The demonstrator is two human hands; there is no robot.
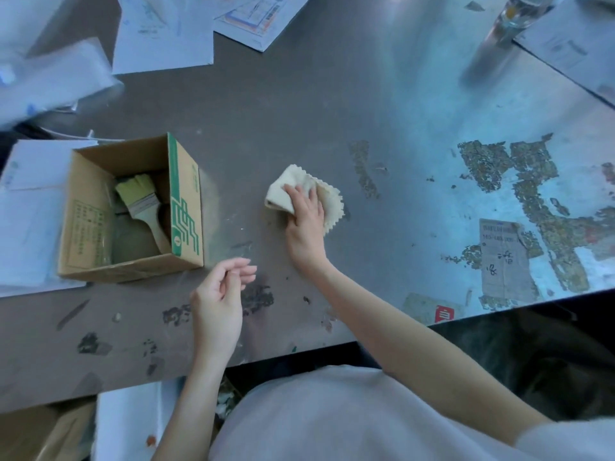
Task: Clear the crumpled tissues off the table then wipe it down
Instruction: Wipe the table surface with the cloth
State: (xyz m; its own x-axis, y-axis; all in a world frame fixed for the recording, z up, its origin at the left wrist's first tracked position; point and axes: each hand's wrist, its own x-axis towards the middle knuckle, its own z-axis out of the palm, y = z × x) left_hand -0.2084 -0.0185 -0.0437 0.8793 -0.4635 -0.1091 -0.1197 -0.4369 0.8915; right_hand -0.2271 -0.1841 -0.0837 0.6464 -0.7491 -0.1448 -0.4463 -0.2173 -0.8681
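A cream cloth [331, 201] with zigzag edges lies folded on the grey metal table [299, 111], near its middle. My right hand [306, 224] presses flat on the cloth with straight fingers. My left hand [221, 294] hovers over the table's near edge, palm up, fingers loosely curled, holding nothing. No crumpled tissues show on the tabletop.
An open cardboard box [133, 207] with a paintbrush [143, 204] inside stands left of the cloth. Papers [163, 31] lie along the back and left. A metal bottle [496, 44] stands at the back right. Peeling sticker residue [519, 201] covers the right side.
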